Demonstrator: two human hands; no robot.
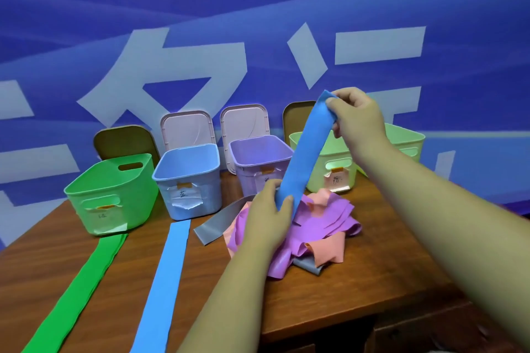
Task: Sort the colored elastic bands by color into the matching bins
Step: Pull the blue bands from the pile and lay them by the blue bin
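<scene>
- While your right hand pinches its top end right of frame centre, the blue band runs steeply from upper right down to lower left, long axis close to vertical, stretched flat.
- Your left hand closes around the band's lower end, fingers wrapped over it, just above the pile of bands at centre frame.
- The band's bottom edge is hidden behind your left fingers; whether it continues into the pile cannot be told.
- It crosses in front of the purple bin and the pale green bin, covering part of each.
- Surface: plain, matte, mid-blue, even width, no creases visible along the taut span.
- Pile: purple, salmon-pink and grey strips tangled; counts not readable.
- A second blue strip lies flat on the wooden table, running from the blue bin toward the bottom edge, cut off there.
- A green strip lies likewise from the green bin to the lower left, also cut off.
- Bin labels are handwritten and too blurred to read reliably.
- Lids lean behind the bins against the blue backdrop.
</scene>
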